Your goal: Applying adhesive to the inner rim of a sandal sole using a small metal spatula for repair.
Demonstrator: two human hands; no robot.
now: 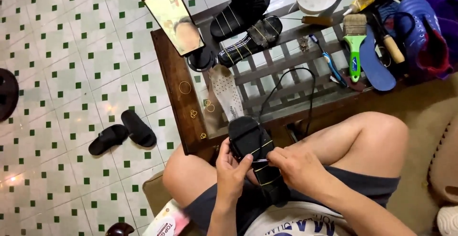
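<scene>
Black and rubbery, a slide sandal bound with thin yellow rubber bands (255, 157) rests on the seated person's lap, toe pointing to twelve o'clock toward the dark wooden slatted table (177, 85). Their left hand (231, 171) is clamped around its nine o'clock edge, while the right hand (293, 164), at three o'clock, has fingers pinched together on a band across the sole.

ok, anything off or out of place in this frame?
Mildly. Loose rubber bands lie scattered along the table's wooden rim, and a detached insole lies apart from any shoe. The sandal in the left hand and right hand is bound with bands, like the sandals on the table.
</scene>
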